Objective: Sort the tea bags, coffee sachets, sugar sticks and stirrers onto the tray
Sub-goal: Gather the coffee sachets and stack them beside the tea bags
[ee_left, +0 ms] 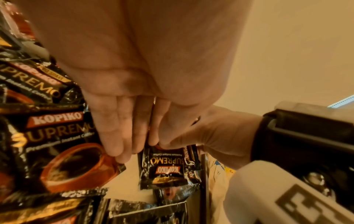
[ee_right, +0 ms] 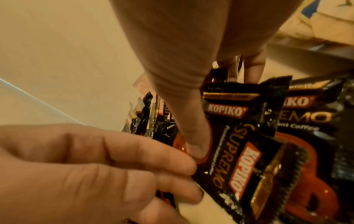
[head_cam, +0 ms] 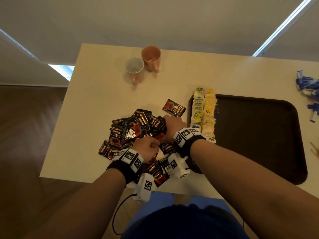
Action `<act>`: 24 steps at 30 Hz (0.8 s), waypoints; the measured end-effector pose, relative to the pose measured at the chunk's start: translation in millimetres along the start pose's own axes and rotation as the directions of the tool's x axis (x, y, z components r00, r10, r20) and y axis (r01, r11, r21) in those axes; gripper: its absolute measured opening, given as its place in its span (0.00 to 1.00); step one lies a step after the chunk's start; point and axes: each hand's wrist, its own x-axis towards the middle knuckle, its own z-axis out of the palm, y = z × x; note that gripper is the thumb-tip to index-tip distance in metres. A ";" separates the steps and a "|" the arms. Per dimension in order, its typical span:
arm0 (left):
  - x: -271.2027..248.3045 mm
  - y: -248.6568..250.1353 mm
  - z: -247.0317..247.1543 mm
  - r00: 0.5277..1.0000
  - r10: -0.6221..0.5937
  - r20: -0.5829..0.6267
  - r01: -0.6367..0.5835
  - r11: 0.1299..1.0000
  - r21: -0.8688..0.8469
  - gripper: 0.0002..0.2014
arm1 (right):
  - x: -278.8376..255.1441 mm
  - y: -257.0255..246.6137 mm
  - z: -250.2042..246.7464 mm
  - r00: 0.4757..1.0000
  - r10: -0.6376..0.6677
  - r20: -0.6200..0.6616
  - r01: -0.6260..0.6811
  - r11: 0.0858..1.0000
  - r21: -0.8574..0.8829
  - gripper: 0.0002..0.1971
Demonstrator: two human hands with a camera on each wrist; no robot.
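A: Head view, whole layout. Pile of coffee sachets (head_cam: pixel 136 133) on the table (head_cam: pixel 96 94), left of the tray (head_cam: pixel 259 135). Tea bags (head_cam: pixel 204 114) in two columns along the tray's left edge. One stray sachet (head_cam: pixel 174 107) lies between pile and tray. Two mugs (head_cam: pixel 143 62) far side. Blue sticks (head_cam: pixel 309 85) at the right, cut off by the frame; wooden stirrers (head_cam: pixel 315 150) barely enter.

B: Hands?

A: Both at the pile's near edge, close together. The head view hides the fingers under the knuckles. The right wrist view shows more: right hand (ee_right: pixel 191 68) has its thumb pressed on a sachet (ee_right: pixel 229 136), fingers behind it, so it grips that sachet. Left hand (ee_right: pixel 86 166) sits just beside, fingertips at the sachet's edge.

B: Left wrist view?

A: Left hand (ee_left: pixel 134 91), fingers together, tips against the sachets. Holding or only touching: cannot tell. A sachet (ee_left: pixel 164 166) hangs below where the hands meet.

B: Unclear items?

A: The print on the blue sticks is unreadable.
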 end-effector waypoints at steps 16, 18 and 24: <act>-7.5 6.5 -10.6 0.988 0.041 -0.149 -0.068 0.980 -0.185 0.09 | -6.2 21.6 -30.6 0.990 0.075 -0.115 -0.015 0.891 0.454 0.33; -8.6 10.1 -14.0 0.985 0.042 -0.165 -0.079 0.971 -0.226 0.09 | -9.2 24.7 -34.8 0.985 0.077 -0.153 0.014 0.854 0.520 0.28; -16.9 39.3 -30.9 0.945 0.038 -0.326 -0.169 0.907 -0.385 0.10 | -25.7 31.9 -58.6 0.967 0.051 -0.251 0.133 0.737 0.663 0.23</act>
